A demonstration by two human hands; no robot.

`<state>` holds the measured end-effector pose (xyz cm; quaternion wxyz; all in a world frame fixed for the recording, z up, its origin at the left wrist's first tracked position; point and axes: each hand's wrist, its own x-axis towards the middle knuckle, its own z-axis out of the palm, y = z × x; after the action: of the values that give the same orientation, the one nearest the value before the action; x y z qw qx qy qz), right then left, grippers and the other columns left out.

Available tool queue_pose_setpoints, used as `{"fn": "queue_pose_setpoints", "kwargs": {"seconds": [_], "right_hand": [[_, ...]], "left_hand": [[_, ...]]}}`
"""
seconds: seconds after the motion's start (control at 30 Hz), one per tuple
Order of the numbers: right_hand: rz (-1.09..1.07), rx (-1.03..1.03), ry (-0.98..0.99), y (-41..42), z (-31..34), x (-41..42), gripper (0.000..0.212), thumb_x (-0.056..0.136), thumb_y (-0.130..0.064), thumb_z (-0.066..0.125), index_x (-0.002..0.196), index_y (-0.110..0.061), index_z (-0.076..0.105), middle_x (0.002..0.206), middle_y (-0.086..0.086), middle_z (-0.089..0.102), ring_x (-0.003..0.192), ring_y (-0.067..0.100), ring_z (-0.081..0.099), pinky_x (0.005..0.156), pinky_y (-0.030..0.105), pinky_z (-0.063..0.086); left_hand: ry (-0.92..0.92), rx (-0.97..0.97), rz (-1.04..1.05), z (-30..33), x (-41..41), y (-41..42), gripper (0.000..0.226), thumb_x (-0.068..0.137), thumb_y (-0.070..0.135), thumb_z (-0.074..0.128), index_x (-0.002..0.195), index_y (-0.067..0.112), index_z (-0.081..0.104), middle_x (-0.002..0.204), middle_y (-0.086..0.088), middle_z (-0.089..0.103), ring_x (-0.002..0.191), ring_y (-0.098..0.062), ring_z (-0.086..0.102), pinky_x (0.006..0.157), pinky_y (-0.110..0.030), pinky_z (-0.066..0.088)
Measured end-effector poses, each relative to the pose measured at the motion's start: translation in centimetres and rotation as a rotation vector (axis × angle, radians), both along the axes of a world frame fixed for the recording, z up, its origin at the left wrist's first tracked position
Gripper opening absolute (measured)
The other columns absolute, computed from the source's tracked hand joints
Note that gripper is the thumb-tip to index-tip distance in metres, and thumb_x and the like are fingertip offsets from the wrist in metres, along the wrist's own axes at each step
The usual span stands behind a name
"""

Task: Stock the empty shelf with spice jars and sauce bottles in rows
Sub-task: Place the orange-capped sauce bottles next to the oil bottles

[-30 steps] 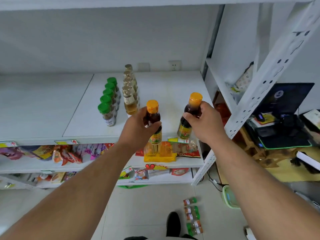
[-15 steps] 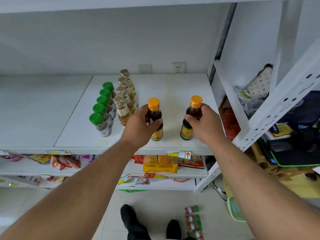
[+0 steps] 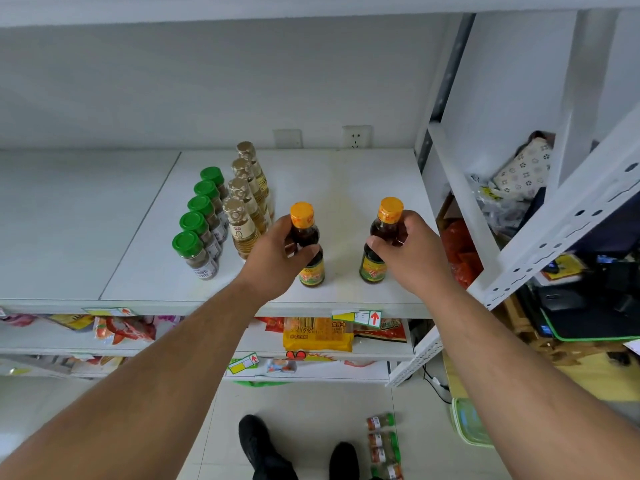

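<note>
- Left hand [image 3: 277, 258] and right hand [image 3: 412, 258] each gripped a sauce bottle [image 3: 308, 247] by the shoulder, near the shelf [image 3: 145, 271] front edge.
- Probably glass (heavy, slick, breakable); best held at the body, not the cap.

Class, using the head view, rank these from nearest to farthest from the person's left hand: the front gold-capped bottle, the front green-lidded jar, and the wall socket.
From the left hand:
1. Front gold-capped bottle, just to its left.
2. Front green-lidded jar, further left, at the shelf front.
3. Wall socket, on the back wall.
</note>
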<state>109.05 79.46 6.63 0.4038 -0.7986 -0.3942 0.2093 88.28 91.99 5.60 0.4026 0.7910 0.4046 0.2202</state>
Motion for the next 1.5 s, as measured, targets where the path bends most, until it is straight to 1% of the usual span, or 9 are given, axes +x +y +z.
{"fn": "queue_pose_setpoints", "kwargs": {"seconds": [0.17, 0.33, 0.5, 0.67, 0.77, 1.0, 1.13, 1.27, 1.5], "right_hand": [[0.039, -0.011, 0.016, 0.1, -0.2, 0.4, 0.053, 0.087, -0.040, 0.079, 0.133, -0.026, 0.055, 0.122, -0.008, 0.068, 0.111, 0.014, 0.063, 0.090, 0.028, 0.045], [0.008, 0.073, 0.042, -1.4, -0.5, -0.1, 0.070, 0.089, -0.050, 0.073, 0.149, -0.029, 0.046, 0.150, -0.009, 0.055, 0.135, 0.013, 0.054, 0.113, 0.041, 0.047], [-0.012, 0.434, -0.245, -4.8, 0.4, -5.7, 0.046, 0.104, -0.030, 0.059, 0.147, -0.014, 0.052, 0.142, -0.002, 0.058, 0.128, 0.013, 0.058, 0.104, 0.027, 0.049], [0.114, 0.145, 0.185, -2.5, -3.3, -9.4, 0.042, 0.108, -0.034, 0.048, 0.148, -0.022, 0.050, 0.148, -0.009, 0.055, 0.134, 0.003, 0.052, 0.107, 0.016, 0.042], [0.054, -0.049, 0.411, 0.3, -5.8, -9.2, 0.049, 0.108, -0.043, 0.042, 0.154, -0.027, 0.043, 0.155, -0.009, 0.048, 0.140, 0.011, 0.048, 0.118, 0.033, 0.037], [-0.034, -0.060, 0.682, 3.6, -8.3, -9.7, 0.047, 0.100, -0.054, 0.044, 0.141, -0.035, 0.059, 0.144, -0.009, 0.058, 0.133, 0.015, 0.052, 0.118, 0.046, 0.039], [-0.056, -0.041, 0.686, 4.5, -8.2, -9.4, 0.041, 0.105, -0.047, 0.044, 0.140, -0.034, 0.060, 0.138, -0.012, 0.059, 0.132, 0.015, 0.053, 0.118, 0.045, 0.040], [-0.077, -0.032, 0.643, 6.3, -7.7, -8.5, 0.041, 0.107, -0.044, 0.042, 0.141, -0.031, 0.059, 0.140, -0.006, 0.060, 0.131, 0.017, 0.054, 0.117, 0.045, 0.041], [-0.078, -0.041, 0.571, 8.8, -7.0, -7.1, 0.044, 0.110, -0.042, 0.035, 0.147, -0.026, 0.053, 0.148, 0.000, 0.056, 0.134, 0.021, 0.051, 0.116, 0.041, 0.037]], "left_hand": [[-0.010, -0.001, -0.025, -0.1, 0.0, 0.4, 0.032, 0.093, 0.028, 0.070, 0.119, 0.033, 0.051, 0.117, 0.006, 0.068, 0.109, -0.015, 0.066, 0.098, -0.040, 0.055], [-0.052, -0.010, -0.046, -1.0, -0.4, 0.4, 0.038, 0.089, 0.039, 0.069, 0.122, 0.037, 0.050, 0.116, 0.005, 0.068, 0.107, -0.020, 0.067, 0.098, -0.047, 0.056], [-0.146, -0.113, -0.067, -1.8, -0.8, 0.1, 0.055, 0.094, 0.022, 0.070, 0.142, 0.033, 0.045, 0.139, 0.009, 0.059, 0.134, -0.007, 0.052, 0.113, -0.035, 0.044], [-0.205, -0.309, 0.215, -4.1, -1.9, -3.1, 0.060, 0.102, 0.018, 0.059, 0.158, 0.020, 0.034, 0.156, 0.003, 0.046, 0.140, -0.007, 0.045, 0.111, -0.026, 0.038], [-0.161, -0.414, 0.233, -5.6, -2.1, -4.4, 0.050, 0.106, 0.026, 0.052, 0.154, 0.024, 0.041, 0.149, 0.004, 0.053, 0.134, -0.013, 0.051, 0.110, -0.028, 0.039], [-0.225, -0.557, 0.187, -8.3, -1.5, -3.0, 0.056, 0.092, 0.064, 0.046, 0.146, 0.047, 0.049, 0.118, 0.017, 0.068, 0.116, -0.013, 0.059, 0.113, -0.050, 0.044], [-0.247, -0.552, 0.153, -9.3, -0.8, -1.7, 0.027, 0.091, 0.065, 0.044, 0.113, 0.077, 0.054, 0.113, 0.009, 0.063, 0.108, -0.013, 0.055, 0.108, -0.046, 0.046], [-0.281, -0.568, 0.148, -8.9, 0.6, -0.3, 0.052, 0.092, 0.062, 0.044, 0.143, 0.053, 0.048, 0.109, 0.015, 0.066, 0.107, -0.010, 0.057, 0.110, -0.047, 0.046], [-0.288, -0.556, 0.164, -8.6, 2.8, 1.9, 0.067, 0.090, 0.063, 0.044, 0.152, 0.039, 0.043, 0.118, 0.027, 0.064, 0.116, -0.006, 0.059, 0.114, -0.047, 0.044]]}}
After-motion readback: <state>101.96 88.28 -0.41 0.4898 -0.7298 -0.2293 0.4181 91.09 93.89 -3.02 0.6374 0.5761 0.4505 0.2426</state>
